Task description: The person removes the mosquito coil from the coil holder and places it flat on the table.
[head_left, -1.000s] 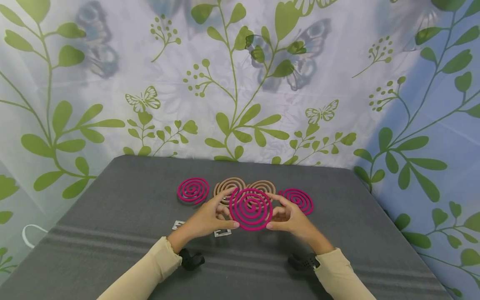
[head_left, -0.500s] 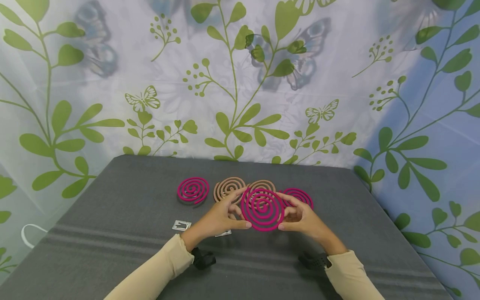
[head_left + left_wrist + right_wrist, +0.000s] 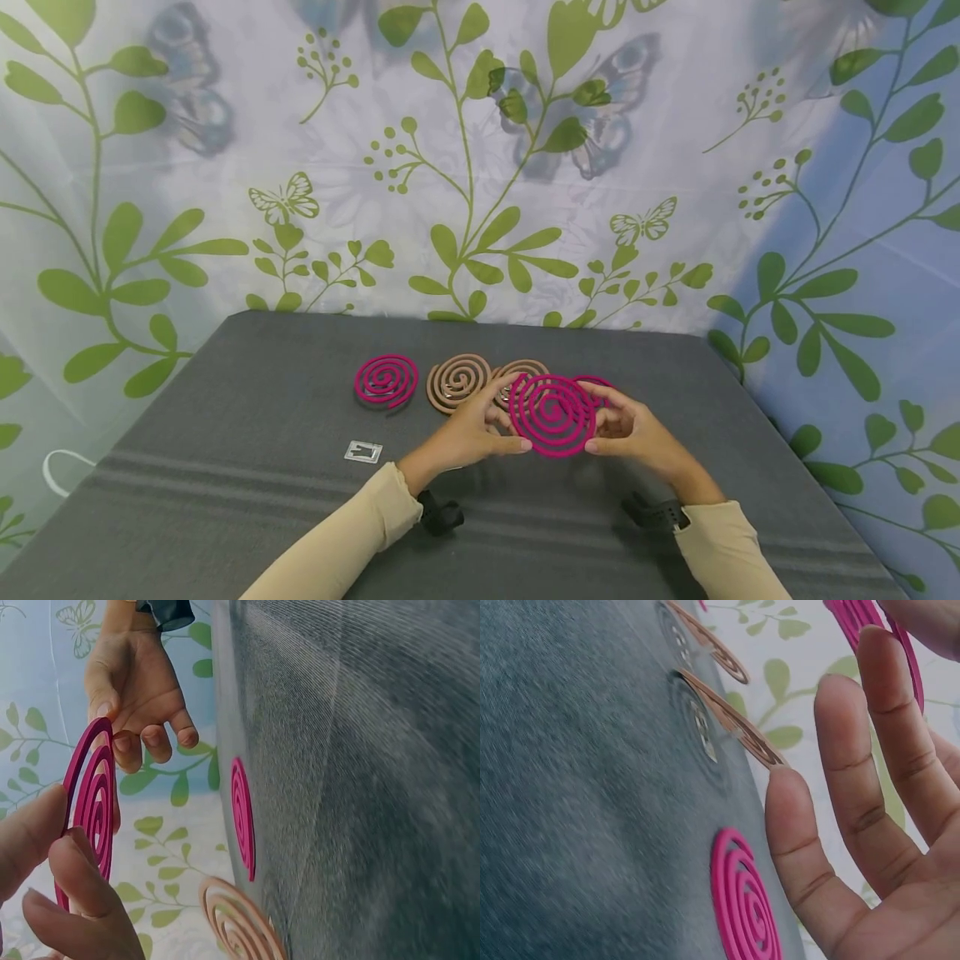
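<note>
A pink mosquito coil (image 3: 553, 414) is held up above the table, its flat spiral facing the head camera. My left hand (image 3: 468, 432) pinches its left edge between thumb and fingers, and my right hand (image 3: 641, 433) pinches the right edge. In the right wrist view, several fingers (image 3: 889, 712) of the right hand extend away from the held coil. Behind the hands, a second pink coil (image 3: 385, 381) is at left, then two brown coils (image 3: 459, 382) side by side. A third pink coil (image 3: 742, 892) lies at right, partly covered in the head view.
A flat silver metal coil stand (image 3: 363, 452) lies left of my left arm; another is almost hidden under that arm. Small metal stands prop the brown coils off the grey table (image 3: 285, 367). A leaf-patterned curtain (image 3: 352, 208) hangs behind, and a white cord (image 3: 56, 471) loops at left.
Both hands have carried the held pink coil to the right, from in front of the brown coils to partly in front of the right pink coil. The coils on the table stay put.
</note>
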Action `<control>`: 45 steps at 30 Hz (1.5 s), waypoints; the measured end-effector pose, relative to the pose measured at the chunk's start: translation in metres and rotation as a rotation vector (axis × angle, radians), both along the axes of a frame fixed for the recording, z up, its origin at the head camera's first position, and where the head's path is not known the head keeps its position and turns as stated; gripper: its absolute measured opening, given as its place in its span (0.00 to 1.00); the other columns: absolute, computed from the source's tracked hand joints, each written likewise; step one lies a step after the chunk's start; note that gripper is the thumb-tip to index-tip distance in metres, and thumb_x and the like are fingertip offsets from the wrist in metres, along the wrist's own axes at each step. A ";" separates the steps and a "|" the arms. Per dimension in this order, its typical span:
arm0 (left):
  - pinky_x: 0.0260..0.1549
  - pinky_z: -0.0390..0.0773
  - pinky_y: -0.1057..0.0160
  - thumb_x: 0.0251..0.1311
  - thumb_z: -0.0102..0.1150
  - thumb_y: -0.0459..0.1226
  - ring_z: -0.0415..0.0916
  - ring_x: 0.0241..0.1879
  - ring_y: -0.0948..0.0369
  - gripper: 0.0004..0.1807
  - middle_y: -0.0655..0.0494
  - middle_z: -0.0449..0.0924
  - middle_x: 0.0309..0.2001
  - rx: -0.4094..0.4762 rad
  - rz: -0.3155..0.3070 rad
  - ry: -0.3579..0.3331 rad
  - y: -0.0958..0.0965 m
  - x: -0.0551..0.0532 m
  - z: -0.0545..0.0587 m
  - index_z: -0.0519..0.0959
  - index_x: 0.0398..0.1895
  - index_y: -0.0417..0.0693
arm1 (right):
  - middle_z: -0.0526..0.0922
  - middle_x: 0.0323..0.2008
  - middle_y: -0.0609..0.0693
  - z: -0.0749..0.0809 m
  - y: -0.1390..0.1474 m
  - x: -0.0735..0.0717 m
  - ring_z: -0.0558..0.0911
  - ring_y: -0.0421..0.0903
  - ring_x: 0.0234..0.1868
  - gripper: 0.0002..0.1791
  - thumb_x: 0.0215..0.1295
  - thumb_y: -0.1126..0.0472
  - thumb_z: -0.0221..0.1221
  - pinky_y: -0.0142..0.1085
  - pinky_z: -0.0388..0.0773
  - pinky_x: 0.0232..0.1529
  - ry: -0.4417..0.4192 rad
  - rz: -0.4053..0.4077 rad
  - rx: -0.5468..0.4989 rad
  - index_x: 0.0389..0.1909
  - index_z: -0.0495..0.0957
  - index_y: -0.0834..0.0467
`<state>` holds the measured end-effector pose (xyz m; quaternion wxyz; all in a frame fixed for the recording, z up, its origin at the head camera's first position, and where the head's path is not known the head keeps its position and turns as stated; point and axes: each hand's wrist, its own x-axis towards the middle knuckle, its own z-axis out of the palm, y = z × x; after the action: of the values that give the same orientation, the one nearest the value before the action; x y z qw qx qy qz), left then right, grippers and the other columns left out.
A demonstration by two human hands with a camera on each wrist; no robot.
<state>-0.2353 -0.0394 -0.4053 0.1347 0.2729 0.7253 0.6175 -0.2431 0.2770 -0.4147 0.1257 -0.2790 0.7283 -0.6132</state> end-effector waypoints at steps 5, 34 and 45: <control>0.28 0.75 0.66 0.66 0.74 0.29 0.77 0.25 0.64 0.54 0.56 0.86 0.33 0.008 -0.001 -0.025 0.011 -0.002 0.000 0.50 0.89 0.44 | 0.88 0.38 0.46 0.003 0.011 -0.002 0.88 0.45 0.39 0.47 0.70 0.75 0.67 0.37 0.85 0.43 -0.017 0.008 0.012 0.83 0.51 0.72; 0.24 0.75 0.64 0.67 0.75 0.33 0.85 0.32 0.43 0.52 0.57 0.87 0.36 0.003 0.076 -0.099 0.086 -0.022 -0.014 0.55 0.88 0.57 | 0.90 0.41 0.47 0.002 0.069 -0.006 0.88 0.43 0.41 0.46 0.68 0.78 0.66 0.37 0.85 0.45 0.005 -0.132 0.040 0.84 0.60 0.60; 0.24 0.76 0.65 0.68 0.75 0.32 0.86 0.31 0.47 0.51 0.57 0.86 0.36 -0.004 0.080 -0.130 0.110 -0.026 -0.021 0.56 0.88 0.57 | 0.88 0.39 0.48 -0.005 0.091 -0.006 0.88 0.42 0.39 0.45 0.68 0.78 0.66 0.35 0.83 0.46 -0.012 -0.161 0.071 0.84 0.62 0.57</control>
<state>-0.2615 0.0708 -0.4265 0.1573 0.2028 0.7265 0.6375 -0.2487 0.3685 -0.4192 0.0900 -0.2113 0.7689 -0.5967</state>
